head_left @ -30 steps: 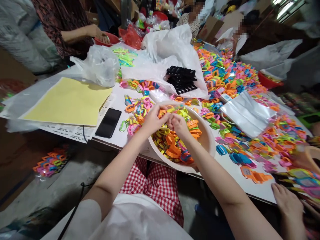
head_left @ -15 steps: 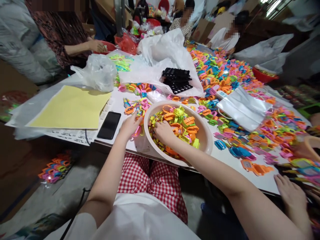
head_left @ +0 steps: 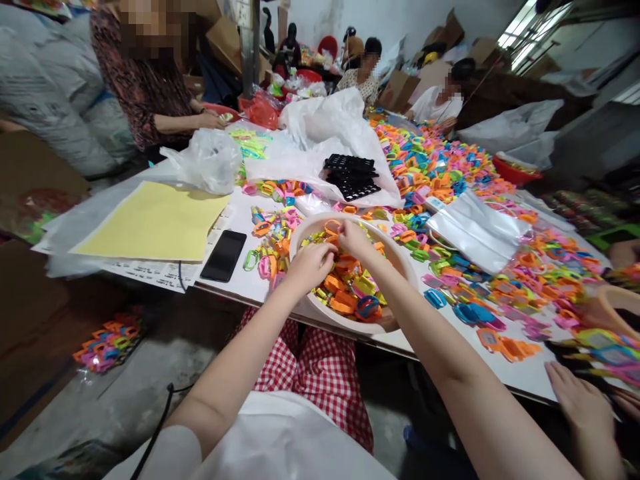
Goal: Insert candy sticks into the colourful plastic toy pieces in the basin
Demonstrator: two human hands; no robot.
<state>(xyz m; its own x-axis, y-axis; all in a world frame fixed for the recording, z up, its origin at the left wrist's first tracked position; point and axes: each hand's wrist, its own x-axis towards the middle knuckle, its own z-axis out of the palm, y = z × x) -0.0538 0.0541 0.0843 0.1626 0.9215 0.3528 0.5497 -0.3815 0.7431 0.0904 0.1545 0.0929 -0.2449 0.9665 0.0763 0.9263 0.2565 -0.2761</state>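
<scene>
Since the earlier frame, the left hand (head_left: 313, 267) has moved from beside the bowl (head_left: 340, 321) to over its left part, and the right hand (head_left: 354, 240) has shifted toward its far side. Both hands are partly closed, fingertips bent together; the right fingers are at an orange loop (head_left: 331, 228), though whether either hand grips anything cannot be told. Colourful plastic pieces (head_left: 345, 301) lie inside the bowl, on the white table (head_left: 525, 375). Left of the bowl are loose pieces (head_left: 273, 230), then 1 black phone (head_left: 223, 257) and a yellow sheet (head_left: 155, 220). Beyond the bowl sit black grids (head_left: 351, 177) on white plastic (head_left: 325, 113). Right of it, a white mask (head_left: 480, 230) rests on a broad heap (head_left: 440, 163); farther right, another person's hand (head_left: 583, 397) is at the table edge.
</scene>
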